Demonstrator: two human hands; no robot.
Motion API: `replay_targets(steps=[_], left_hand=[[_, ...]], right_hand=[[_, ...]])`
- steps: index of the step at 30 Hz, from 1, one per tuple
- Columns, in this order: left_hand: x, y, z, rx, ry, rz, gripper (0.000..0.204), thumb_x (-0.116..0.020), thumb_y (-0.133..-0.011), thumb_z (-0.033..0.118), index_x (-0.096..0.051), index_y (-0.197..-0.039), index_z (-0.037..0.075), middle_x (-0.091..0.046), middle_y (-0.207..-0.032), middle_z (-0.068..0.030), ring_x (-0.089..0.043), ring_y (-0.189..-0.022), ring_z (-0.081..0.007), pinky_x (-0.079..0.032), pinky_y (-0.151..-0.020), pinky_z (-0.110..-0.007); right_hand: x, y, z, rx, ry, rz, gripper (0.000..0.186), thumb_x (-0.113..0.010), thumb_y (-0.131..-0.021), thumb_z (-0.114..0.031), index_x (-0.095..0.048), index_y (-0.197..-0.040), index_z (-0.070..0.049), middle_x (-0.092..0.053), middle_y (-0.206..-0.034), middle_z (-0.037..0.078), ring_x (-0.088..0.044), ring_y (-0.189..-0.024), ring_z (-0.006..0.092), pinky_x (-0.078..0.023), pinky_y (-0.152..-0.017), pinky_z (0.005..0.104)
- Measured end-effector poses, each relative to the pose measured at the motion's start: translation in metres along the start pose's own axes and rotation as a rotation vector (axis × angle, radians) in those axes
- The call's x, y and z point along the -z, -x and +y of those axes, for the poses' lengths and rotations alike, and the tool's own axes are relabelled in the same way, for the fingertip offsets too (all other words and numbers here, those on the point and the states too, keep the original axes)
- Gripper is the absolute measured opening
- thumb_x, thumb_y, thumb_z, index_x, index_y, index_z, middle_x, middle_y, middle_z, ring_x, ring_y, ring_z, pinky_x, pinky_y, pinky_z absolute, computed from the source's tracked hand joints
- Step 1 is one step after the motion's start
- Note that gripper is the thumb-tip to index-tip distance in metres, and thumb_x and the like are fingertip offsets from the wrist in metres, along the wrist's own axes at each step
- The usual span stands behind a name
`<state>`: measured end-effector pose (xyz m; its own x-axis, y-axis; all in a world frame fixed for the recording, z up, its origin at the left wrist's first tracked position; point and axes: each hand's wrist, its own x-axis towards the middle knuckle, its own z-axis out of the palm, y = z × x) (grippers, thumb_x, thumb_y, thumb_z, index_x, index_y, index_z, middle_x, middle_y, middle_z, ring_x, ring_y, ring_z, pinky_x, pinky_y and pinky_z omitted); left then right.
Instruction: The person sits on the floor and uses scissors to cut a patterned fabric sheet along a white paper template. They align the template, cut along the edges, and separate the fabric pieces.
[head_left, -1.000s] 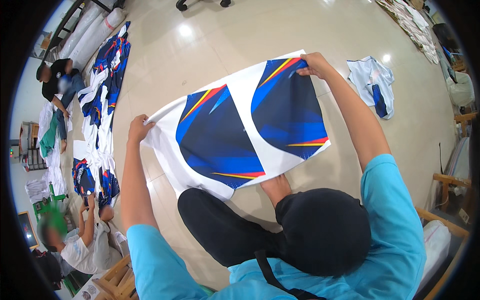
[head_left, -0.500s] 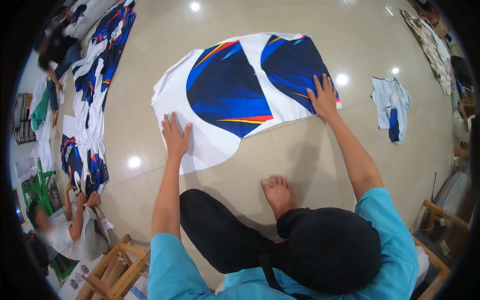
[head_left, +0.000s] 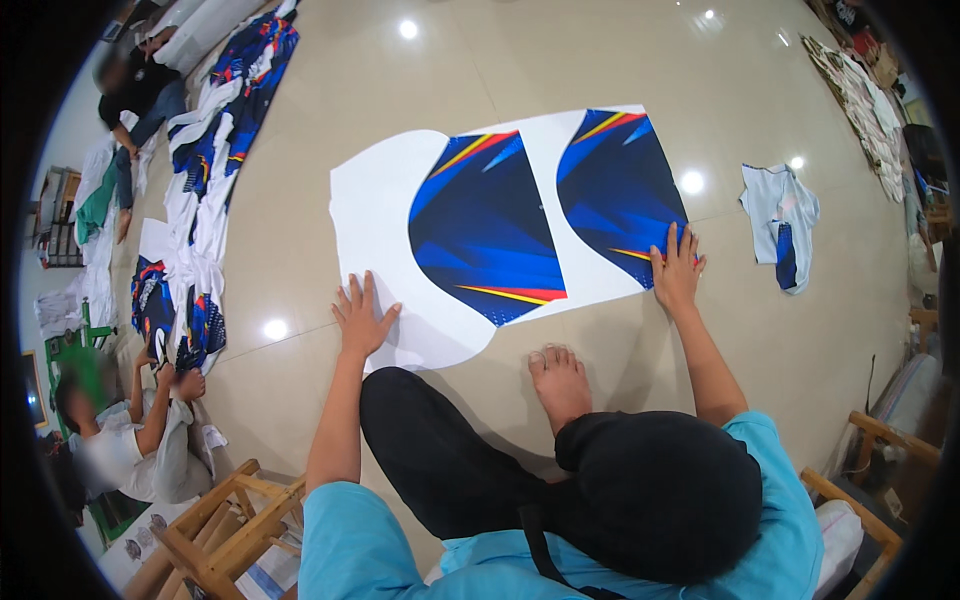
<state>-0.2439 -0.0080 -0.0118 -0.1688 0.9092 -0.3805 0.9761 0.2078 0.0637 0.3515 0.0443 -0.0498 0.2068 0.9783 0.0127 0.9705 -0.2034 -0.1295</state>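
A white fabric sheet [head_left: 383, 235] printed with two dark-blue panels lies spread on the tiled floor in front of me. The larger blue panel [head_left: 485, 230] is in its middle and the smaller blue panel [head_left: 625, 190] on its right; both carry red and yellow stripes. Flat on the white lower left part rests my left hand [head_left: 364, 315], fingers spread. My right hand [head_left: 678, 268] lies on the lower right corner of the smaller panel, its fingers stretched out. Neither hand grips anything.
My bare foot [head_left: 560, 383] is just below the sheet. A pale fabric scrap [head_left: 780, 215] lies to the right. Long heaps of printed cloth [head_left: 205, 170] line the left, where a person [head_left: 140, 435] handles cloth. Wooden stools [head_left: 225, 530] stand at lower left.
The sheet now lies flatter and straighter, its far edge lower in the picture. Both hands have shifted nearer to me and a little to the right, still on the fabric.
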Motion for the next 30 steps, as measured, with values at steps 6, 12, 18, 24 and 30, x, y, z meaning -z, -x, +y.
replay_targets(steps=[6,12,18,24,30], left_hand=[[-0.01,0.0,-0.016,-0.029,-0.032,-0.022,0.104,-0.063,-0.09,0.068,-0.018,-0.168,0.016,-0.012,-0.172,-0.0267,-0.005,-0.156,-0.0544,-0.005,-0.121,-0.074],[-0.016,0.001,0.001,-0.151,0.068,0.087,0.092,-0.069,-0.092,0.055,-0.033,-0.161,0.005,-0.027,-0.166,-0.0293,-0.018,-0.153,-0.0565,-0.017,-0.121,-0.07],[-0.038,0.025,0.119,-0.462,0.345,0.149,0.084,-0.071,-0.093,0.046,-0.038,-0.158,0.005,-0.034,-0.162,-0.0296,-0.028,-0.149,-0.0562,-0.025,-0.12,-0.068],[-0.08,0.056,0.233,-0.62,0.309,0.012,0.081,-0.069,-0.095,0.042,-0.036,-0.159,0.005,-0.02,-0.168,-0.0296,-0.018,-0.154,-0.0543,-0.021,-0.122,-0.067],[-0.095,0.086,0.263,-0.547,0.399,0.002,0.074,-0.064,-0.098,0.039,-0.037,-0.158,0.005,-0.017,-0.169,-0.0295,-0.016,-0.155,-0.054,-0.02,-0.122,-0.068]], right_hand=[[0.003,0.025,0.028,-0.022,-0.109,0.076,0.065,-0.053,-0.106,-0.038,-0.036,-0.16,-0.006,-0.031,-0.165,0.027,-0.029,-0.153,0.0449,-0.022,-0.12,0.0653],[0.036,0.183,0.033,0.081,-0.273,0.011,0.031,-0.061,-0.099,-0.018,-0.058,-0.121,0.004,-0.056,-0.133,0.03,-0.054,-0.125,0.0474,-0.047,-0.104,0.0513],[0.028,0.224,-0.182,0.48,-0.011,-0.163,0.026,-0.052,-0.101,-0.018,-0.058,-0.123,-0.006,-0.062,-0.134,0.021,-0.058,-0.129,0.0398,-0.049,-0.103,0.053],[-0.009,0.228,-0.174,0.415,-0.057,-0.003,0.036,-0.068,-0.094,-0.022,-0.061,-0.125,-0.005,-0.064,-0.132,0.019,-0.065,-0.119,0.0408,-0.054,-0.097,0.0496],[-0.001,0.236,-0.167,0.465,-0.097,-0.125,0.054,-0.063,-0.099,-0.031,-0.054,-0.146,-0.006,-0.058,-0.145,0.024,-0.061,-0.128,0.0419,-0.049,-0.106,0.0494]])
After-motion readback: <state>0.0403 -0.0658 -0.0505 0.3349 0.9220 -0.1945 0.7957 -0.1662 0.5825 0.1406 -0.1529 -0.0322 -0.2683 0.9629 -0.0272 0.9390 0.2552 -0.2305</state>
